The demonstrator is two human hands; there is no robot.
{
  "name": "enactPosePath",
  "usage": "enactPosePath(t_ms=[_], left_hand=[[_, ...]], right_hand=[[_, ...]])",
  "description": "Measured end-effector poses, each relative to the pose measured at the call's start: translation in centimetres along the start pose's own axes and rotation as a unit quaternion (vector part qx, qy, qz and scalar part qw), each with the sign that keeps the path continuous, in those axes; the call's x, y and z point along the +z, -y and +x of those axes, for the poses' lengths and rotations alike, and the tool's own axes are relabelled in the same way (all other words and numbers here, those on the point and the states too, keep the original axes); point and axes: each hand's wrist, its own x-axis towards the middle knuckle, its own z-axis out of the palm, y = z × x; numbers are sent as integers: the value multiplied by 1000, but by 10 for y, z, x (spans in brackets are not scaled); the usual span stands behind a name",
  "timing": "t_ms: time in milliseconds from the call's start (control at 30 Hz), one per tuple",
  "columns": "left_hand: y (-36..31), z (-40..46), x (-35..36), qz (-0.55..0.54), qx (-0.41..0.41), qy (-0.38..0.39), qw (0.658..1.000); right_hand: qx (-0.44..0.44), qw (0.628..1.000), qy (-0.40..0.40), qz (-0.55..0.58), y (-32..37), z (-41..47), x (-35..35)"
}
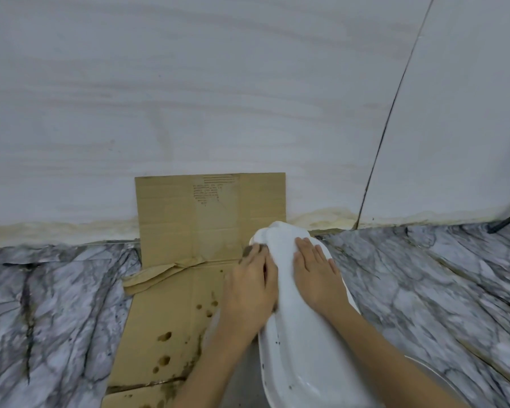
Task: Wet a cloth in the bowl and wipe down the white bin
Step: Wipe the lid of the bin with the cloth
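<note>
White bin (301,348) lies on its side, long body running from 6 o'clock up toward centre-right, far end near the wall base. Dark specks on its lower surface. Left hand (251,287) sits on the bin's left flank, palm down, fingers (258,254) together and pressing a dark, dirty-looking cloth (248,251) against the bin's edge; only a small bit of cloth shows past the fingertips, so cannot tell how much is bunched underneath. Right hand (315,269) lies flat on top of the bin, fingers slightly apart, holding nothing, just bracing. Both forearms come in from 5–6 o'clock.

Bin rests partly on a flattened cardboard sheet (189,231), which spreads over the floor at 7–9 o'clock of the hands and folds up against the wall (189,98) at 12 o'clock. Cardboard has dark wet spots near its lower part and a torn patch near the top. Marble-pattern floor (50,304) at 9 o'clock and 3 o'clock. A curved white rim (430,369) shows at 5 o'clock under the right forearm; cannot tell if it is the bowl. Dark rod (507,220) at the far right edge, 2 o'clock.
</note>
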Motion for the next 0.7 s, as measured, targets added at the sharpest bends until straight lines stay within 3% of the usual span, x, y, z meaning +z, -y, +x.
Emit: enactPosePath(t_ms=[200,267,367,500,633,700], left_hand=[[-15,-106,-32,-43,77,-19,996],[-9,-104,-28,-113,40,-13,993],[2,-68,-9,-207,-33,89,974],[14,14,19,-292,-124,147,937],[26,39,29,-368,-210,111,899],[27,16,22,-363,-202,78,906]], right_hand=[[-3,1000,-8,4,-3,-3,-1],[-2,1000,-3,8,-1,-1,-2],[8,1000,4,11,1,2,-3],[12,1000,4,15,-2,4,-7],[8,1000,0,14,1,4,-6],[-2,1000,-10,7,4,3,-3]])
